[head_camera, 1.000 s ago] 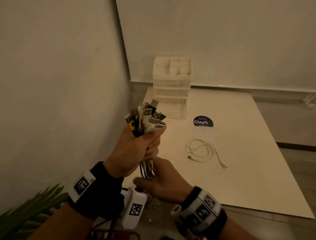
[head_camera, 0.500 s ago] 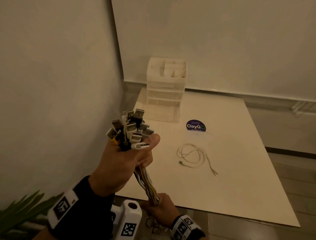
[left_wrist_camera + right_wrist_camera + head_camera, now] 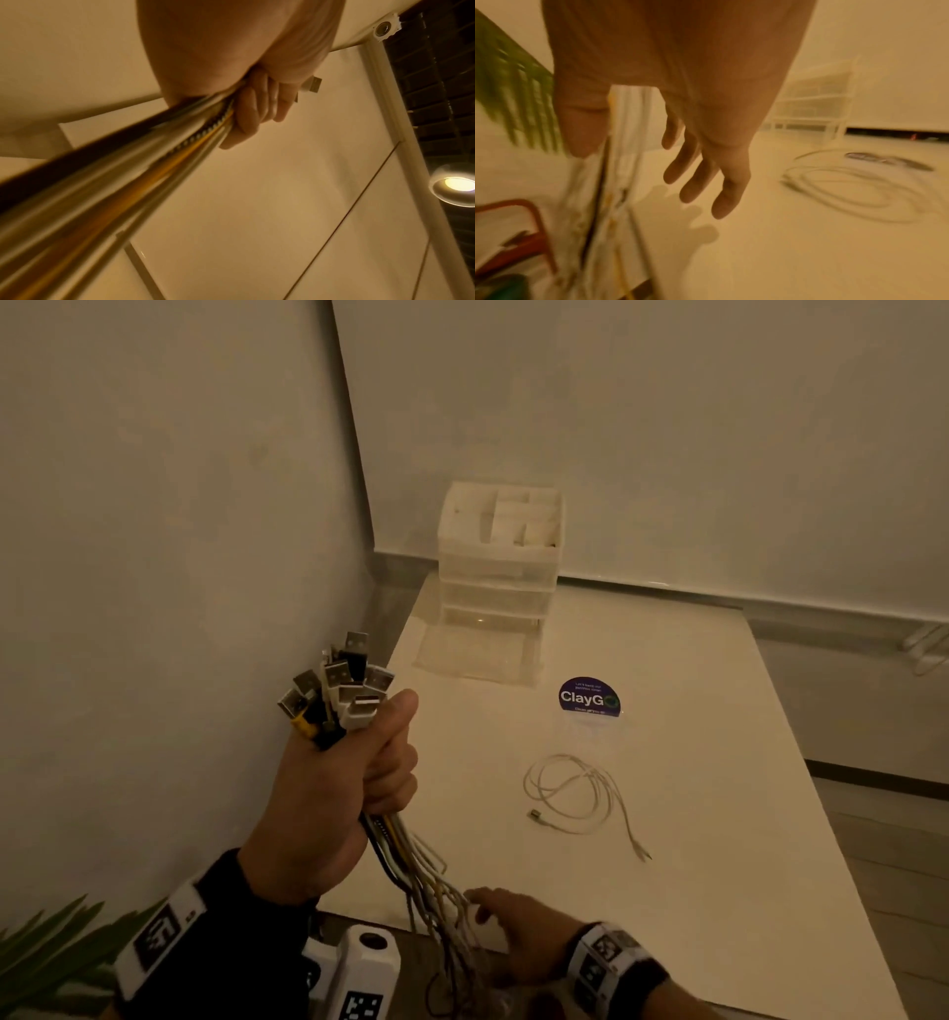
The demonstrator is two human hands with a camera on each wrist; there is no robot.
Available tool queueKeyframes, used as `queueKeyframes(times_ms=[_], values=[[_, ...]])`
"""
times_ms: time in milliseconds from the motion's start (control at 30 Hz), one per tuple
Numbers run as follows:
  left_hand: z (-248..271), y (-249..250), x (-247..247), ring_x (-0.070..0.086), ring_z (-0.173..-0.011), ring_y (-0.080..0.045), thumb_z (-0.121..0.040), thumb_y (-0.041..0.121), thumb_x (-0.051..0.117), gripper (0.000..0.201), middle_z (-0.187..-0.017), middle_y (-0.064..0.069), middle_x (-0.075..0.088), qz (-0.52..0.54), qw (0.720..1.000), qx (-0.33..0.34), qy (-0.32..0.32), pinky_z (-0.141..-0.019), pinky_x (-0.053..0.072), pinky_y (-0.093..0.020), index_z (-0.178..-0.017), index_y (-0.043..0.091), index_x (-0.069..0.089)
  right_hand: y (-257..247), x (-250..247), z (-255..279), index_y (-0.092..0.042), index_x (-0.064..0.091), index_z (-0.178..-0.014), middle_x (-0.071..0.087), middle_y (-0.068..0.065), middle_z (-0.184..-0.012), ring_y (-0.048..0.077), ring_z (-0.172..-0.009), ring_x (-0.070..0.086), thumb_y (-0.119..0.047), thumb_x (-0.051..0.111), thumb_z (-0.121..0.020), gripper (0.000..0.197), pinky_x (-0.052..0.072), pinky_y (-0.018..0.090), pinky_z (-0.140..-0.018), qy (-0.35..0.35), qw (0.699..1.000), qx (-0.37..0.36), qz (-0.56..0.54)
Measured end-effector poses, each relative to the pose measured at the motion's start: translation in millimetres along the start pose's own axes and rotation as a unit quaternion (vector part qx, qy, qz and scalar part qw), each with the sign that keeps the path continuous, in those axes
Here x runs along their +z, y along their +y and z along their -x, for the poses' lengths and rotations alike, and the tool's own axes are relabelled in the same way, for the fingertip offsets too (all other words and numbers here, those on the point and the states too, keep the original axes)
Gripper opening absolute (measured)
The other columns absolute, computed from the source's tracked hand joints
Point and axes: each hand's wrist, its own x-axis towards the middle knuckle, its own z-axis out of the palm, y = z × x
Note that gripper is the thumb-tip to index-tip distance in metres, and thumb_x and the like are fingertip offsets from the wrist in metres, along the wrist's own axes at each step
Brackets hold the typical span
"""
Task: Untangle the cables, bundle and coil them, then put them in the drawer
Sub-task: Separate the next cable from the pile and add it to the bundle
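A: Left hand (image 3: 334, 793) is fisting the cable bundle (image 3: 411, 870) just under the USB plugs (image 3: 341, 683), grip tight, fingers (image 3: 253, 113) curling fully round the strands. Plugs are fanning out above the fist.

B: And the right hand (image 3: 518, 932)?

A: Grip is slack: fingers (image 3: 706, 174) are hanging straight and spread beside the dangling strands, low by the near edge of the bench (image 3: 719, 814). The thumb looks to be brushing them, but it's blurred and I can't tell for sure.

B: How is the bundle going to handle?

A: Light, limp, many thin strands, probably slippery sheaths. The tails are drooping below the bench edge and look snarled down there. The plugs are the only stiff bits, so holding just below them is the sound spot; I'd comb downward with the free hand, slowly, since snags will likely jerk strands loose.

B: Anything else of the task's?

A: One white cable (image 3: 570, 793) is lying loosely coiled on the bench, apart from the bundle. The clear drawer unit (image 3: 498, 567) is standing at the far corner with its bottom drawer (image 3: 477, 649) pulled out. A ClayGo sticker (image 3: 589, 697) is sitting between them.
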Motion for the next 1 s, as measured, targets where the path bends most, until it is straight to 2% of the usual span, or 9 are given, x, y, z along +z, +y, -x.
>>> queueKeyframes(times_ms=[100, 200, 333, 467, 600, 667, 767, 867, 1000], values=[[-5.9, -3.9, 1.7, 0.022, -0.035, -0.007, -0.066, 0.035, 0.082, 0.047, -0.048, 0.001, 0.024, -0.008, 0.999, 0.012, 0.040, -0.037, 0.023, -0.019, -0.058, 0.014, 0.040, 36.5, -40.7, -5.6, -0.028, 0.040, -0.138, 0.046, 0.001, -0.136, 0.021, -0.121, 0.048, -0.007, 0.054, -0.084, 0.060, 0.044, 0.032, -0.098, 0.140, 0.986, 0.067, 0.062], [-12.3, -8.3, 8.6, 0.024, -0.035, -0.009, -0.069, 0.031, 0.073, 0.038, -0.047, 0.000, 0.026, -0.017, 0.996, 0.023, 0.084, -0.037, 0.024, -0.020, -0.061, 0.013, 0.040, 64.4, -62.9, -22.4, -0.020, 0.044, -0.135, 0.044, 0.004, -0.135, 0.025, -0.121, 0.047, -0.005, 0.045, -0.089, 0.049, 0.043, 0.036, -0.101, 0.273, 0.945, 0.113, 0.141], [-17.5, -12.4, 19.0, 0.029, -0.037, -0.012, -0.076, 0.031, 0.070, 0.039, -0.048, -0.002, 0.030, -0.044, 0.991, 0.024, 0.122, -0.041, 0.028, -0.023, -0.060, 0.012, 0.040, 86.1, -56.4, -35.8, -0.018, 0.039, -0.134, 0.041, 0.005, -0.135, 0.027, -0.121, 0.043, -0.009, 0.043, -0.093, 0.042, 0.042, 0.038, -0.098, 0.288, 0.916, 0.140, 0.239], [-22.5, -16.2, 22.7, 0.038, -0.040, -0.018, -0.083, 0.035, 0.062, 0.037, -0.051, -0.008, 0.039, -0.062, 0.984, 0.044, 0.163, -0.045, 0.037, -0.025, -0.062, 0.010, 0.044, 91.6, -45.3, -32.3, -0.025, 0.042, -0.120, 0.045, 0.001, -0.127, 0.023, -0.118, 0.043, -0.012, 0.037, -0.094, 0.029, 0.039, 0.035, -0.096, 0.274, 0.923, 0.126, 0.239], [-28.7, -20.9, 28.4, 0.055, -0.045, -0.027, -0.081, 0.046, 0.067, 0.044, -0.061, -0.017, 0.060, -0.101, 0.979, 0.044, 0.171, -0.057, 0.052, -0.040, -0.058, 0.013, 0.051, 55.0, -69.4, -8.7, -0.029, 0.036, -0.089, 0.052, 0.003, -0.096, 0.026, -0.085, 0.056, -0.012, 0.037, -0.099, 0.019, 0.046, 0.035, -0.076, 0.325, 0.945, 0.025, -0.031], [-33.7, -24.5, 34.0, 0.053, -0.040, -0.024, -0.079, 0.048, 0.065, 0.044, -0.062, -0.018, 0.062, -0.115, 0.979, 0.039, 0.165, -0.056, 0.051, -0.040, -0.054, 0.015, 0.052, 19.3, -95.7, 21.3, -0.021, 0.040, -0.096, 0.058, 0.009, -0.083, 0.028, -0.069, 0.061, -0.013, 0.039, -0.101, 0.009, 0.054, 0.041, -0.066, 0.372, 0.907, -0.046, -0.192], [-42.6, -31.9, 45.2, 0.042, -0.033, -0.018, -0.082, 0.048, 0.066, 0.049, -0.057, -0.017, 0.060, -0.116, 0.979, 0.037, 0.164, -0.048, 0.044, -0.030, -0.049, 0.016, 0.050, -44.9, -133.9, 77.6, -0.017, 0.044, -0.104, 0.055, 0.012, -0.069, 0.028, -0.053, 0.051, -0.012, 0.037, -0.102, 0.008, 0.054, 0.041, -0.053, 0.350, 0.828, -0.172, -0.403], [-50.7, -38.7, 60.3, 0.037, -0.038, -0.021, -0.075, 0.051, 0.064, 0.048, -0.052, -0.014, 0.054, -0.118, 0.980, 0.031, 0.157, -0.043, 0.034, -0.025, -0.049, 0.015, 0.049, -91.9, -151.6, 117.6, -0.017, 0.048, -0.106, 0.054, 0.008, -0.067, 0.020, -0.051, 0.040, -0.017, 0.041, -0.101, 0.009, 0.042, 0.029, -0.047, 0.348, 0.789, -0.244, -0.444], [-57.5, -42.3, 77.2, 0.027, -0.040, -0.015, -0.075, 0.049, 0.062, 0.038, -0.058, -0.015, 0.045, -0.080, 0.987, 0.053, 0.131, -0.042, 0.023, -0.022, -0.064, 0.013, 0.061, -122.8, -148.2, 135.4, -0.007, 0.055, -0.095, 0.067, 0.009, -0.073, 0.017, -0.052, 0.047, -0.015, 0.049, -0.096, 0.011, 0.042, 0.023, -0.048, 0.390, 0.761, -0.282, -0.434]])
